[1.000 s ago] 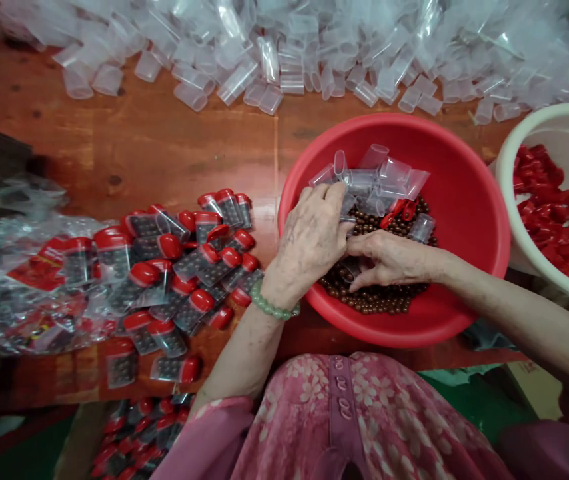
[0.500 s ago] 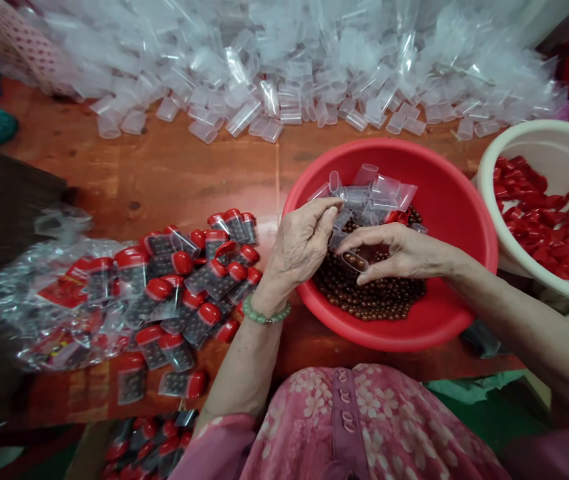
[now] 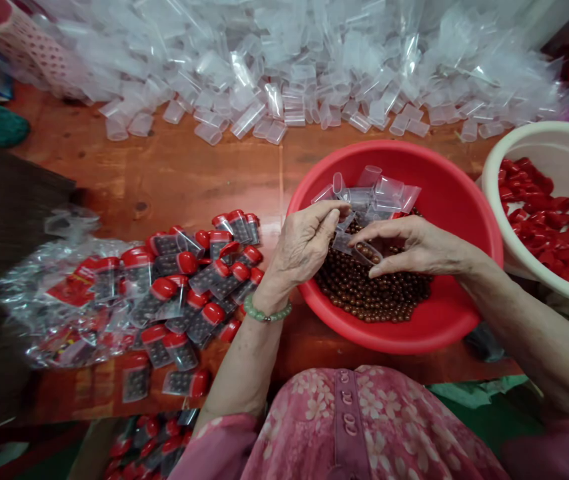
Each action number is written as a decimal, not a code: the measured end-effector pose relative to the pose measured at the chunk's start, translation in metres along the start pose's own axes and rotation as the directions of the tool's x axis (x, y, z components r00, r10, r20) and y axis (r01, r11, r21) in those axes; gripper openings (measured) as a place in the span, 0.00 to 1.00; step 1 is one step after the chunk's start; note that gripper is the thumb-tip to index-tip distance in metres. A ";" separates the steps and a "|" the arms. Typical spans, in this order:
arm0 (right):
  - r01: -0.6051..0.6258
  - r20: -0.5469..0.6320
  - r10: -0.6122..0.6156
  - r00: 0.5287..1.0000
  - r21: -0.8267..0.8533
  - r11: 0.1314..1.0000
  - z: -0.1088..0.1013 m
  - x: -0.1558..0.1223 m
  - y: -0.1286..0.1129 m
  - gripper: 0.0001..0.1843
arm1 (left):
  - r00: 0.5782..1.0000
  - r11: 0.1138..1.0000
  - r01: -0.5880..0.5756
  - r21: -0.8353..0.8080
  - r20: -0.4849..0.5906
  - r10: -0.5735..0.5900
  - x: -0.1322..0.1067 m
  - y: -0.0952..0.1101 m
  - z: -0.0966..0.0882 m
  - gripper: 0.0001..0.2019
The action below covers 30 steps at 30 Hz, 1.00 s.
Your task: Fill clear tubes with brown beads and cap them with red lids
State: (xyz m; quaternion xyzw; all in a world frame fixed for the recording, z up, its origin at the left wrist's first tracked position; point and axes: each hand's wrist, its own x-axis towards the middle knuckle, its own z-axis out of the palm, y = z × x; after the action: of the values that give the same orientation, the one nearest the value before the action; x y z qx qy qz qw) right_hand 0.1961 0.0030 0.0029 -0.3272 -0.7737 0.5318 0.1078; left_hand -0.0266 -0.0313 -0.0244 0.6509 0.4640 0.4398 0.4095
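Over a red basin (image 3: 464,293), my right hand (image 3: 414,247) pinches a small clear plastic case (image 3: 367,253) between thumb and fingers. Brown beads show at the case's oval mouth. My left hand (image 3: 307,243), with a green bead bracelet (image 3: 267,313) at its wrist, is closed in a pinch close to the case; whatever its fingertips hold is hidden. Below both hands, strings of brown beads (image 3: 369,300) lie heaped in the basin. Several other clear plastic cases (image 3: 389,190) rest at the basin's far side.
Red-capped cases filled with dark beads (image 3: 214,277) are piled left of the basin, beside a crinkled clear bag (image 3: 29,293). A white tub (image 3: 494,153) at right holds red caps (image 3: 549,213). Loose clear cases (image 3: 284,73) are heaped along the table's (image 3: 189,173) back.
The whole view has shifted slightly to the right. My right hand has turned a little and still grips the case, with more beads visible at its mouth. My left hand keeps its pinch.
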 end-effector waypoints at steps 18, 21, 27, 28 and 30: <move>-0.008 -0.128 0.041 0.991 0.248 0.969 -0.004 -0.009 -0.006 0.15 | 0.937 0.961 0.120 -0.251 0.348 -0.026 -0.012 0.016 0.011 0.26; 0.019 -0.178 0.011 0.984 0.163 0.986 -0.006 -0.014 -0.013 0.15 | 0.950 0.963 0.106 -0.248 0.310 -0.025 -0.013 0.017 0.008 0.23; 0.168 -0.336 -0.204 0.920 -0.131 0.977 -0.008 -0.017 -0.029 0.18 | 0.941 0.960 0.154 -0.234 0.330 -0.071 -0.012 0.017 0.007 0.19; 0.207 -0.305 -0.256 0.917 -0.184 0.961 -0.008 -0.016 -0.031 0.17 | 0.937 0.954 0.162 -0.252 0.344 -0.068 -0.012 0.017 0.008 0.18; 0.270 -0.216 -0.327 0.920 -0.257 0.928 -0.006 -0.011 -0.033 0.14 | 0.921 0.932 0.191 -0.308 0.385 -0.062 -0.012 0.017 0.008 0.17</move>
State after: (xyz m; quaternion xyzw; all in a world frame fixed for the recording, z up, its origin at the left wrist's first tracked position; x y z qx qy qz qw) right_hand 0.1943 -0.0070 0.0368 -0.2802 -0.8489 0.3724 0.2493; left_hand -0.0170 -0.0479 -0.0130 0.6095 0.3377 0.3552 0.6231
